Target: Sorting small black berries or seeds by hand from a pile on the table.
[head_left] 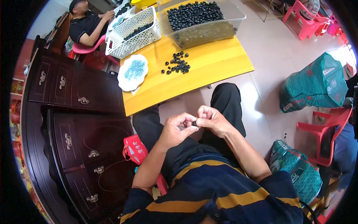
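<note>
Above my lap, my left hand and my right hand meet, fingers closed around one small round black piece. The fingertips cover most of it. Beyond them, a loose cluster of similar black pieces, some with a hole, lies on the yellow table. To the cluster's left, a white scalloped plate carries many tiny light-blue bits. A clear plastic bin full of black pieces stands at the table's far side.
Next to the bin is a white perforated basket with more black pieces. Dark wooden cabinets line the left. Another person sits at the far left. Green bags and a red plastic chair stand on the right. A red bag is beside my left leg.
</note>
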### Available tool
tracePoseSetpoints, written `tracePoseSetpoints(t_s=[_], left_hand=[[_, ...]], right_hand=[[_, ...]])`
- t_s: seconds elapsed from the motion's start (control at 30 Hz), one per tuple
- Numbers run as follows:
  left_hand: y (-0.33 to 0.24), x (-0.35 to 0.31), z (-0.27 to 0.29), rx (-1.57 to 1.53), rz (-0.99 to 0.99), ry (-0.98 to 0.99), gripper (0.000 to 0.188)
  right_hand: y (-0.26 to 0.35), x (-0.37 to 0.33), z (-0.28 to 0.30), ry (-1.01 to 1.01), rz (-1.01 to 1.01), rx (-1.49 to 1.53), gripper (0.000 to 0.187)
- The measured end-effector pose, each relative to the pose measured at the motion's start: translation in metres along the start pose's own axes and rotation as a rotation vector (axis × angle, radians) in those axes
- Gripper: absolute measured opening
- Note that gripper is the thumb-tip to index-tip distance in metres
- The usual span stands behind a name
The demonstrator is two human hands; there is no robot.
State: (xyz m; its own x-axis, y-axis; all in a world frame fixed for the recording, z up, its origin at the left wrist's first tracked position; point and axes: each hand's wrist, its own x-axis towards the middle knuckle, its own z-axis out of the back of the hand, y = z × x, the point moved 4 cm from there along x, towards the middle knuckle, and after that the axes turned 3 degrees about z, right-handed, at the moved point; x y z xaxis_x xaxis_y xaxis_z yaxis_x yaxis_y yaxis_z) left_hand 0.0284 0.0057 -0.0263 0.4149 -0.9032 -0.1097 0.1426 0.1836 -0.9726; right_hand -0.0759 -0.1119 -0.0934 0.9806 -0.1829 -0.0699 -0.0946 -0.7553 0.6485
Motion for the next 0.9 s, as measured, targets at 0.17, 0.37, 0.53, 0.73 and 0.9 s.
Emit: tracePoseSetpoints(t_s=[0.17,0.37,0.53,0.73,0.9], left_hand=[[0.002,0.001,0.004,0.173,-0.132,0.008,0.014],[0.020,0.003,-0.005,0.076,0.087,0.021,0.020],[0.019,0.013,0.025,0.010,0.197,-0.001,0.024],[-0.032,0.098,0.163,0.063,0.135,-0.410,0.020],[-0.085,0.174,0.275,0.052,-0.009,-0.582,0.064]], right_hand=[[-0.001,0.000,-0.005,-0.019,-0.034,-0.021,0.019],[-0.006,0.000,0.006,-0.208,-0.091,-0.151,0.021],[-0.017,0.004,0.001,-0.139,-0.062,-0.064,0.008],[-0.006,0.002,0.003,-0.196,-0.098,-0.081,0.013],[0.001,0.004,0.002,-0.218,-0.095,-0.117,0.013]])
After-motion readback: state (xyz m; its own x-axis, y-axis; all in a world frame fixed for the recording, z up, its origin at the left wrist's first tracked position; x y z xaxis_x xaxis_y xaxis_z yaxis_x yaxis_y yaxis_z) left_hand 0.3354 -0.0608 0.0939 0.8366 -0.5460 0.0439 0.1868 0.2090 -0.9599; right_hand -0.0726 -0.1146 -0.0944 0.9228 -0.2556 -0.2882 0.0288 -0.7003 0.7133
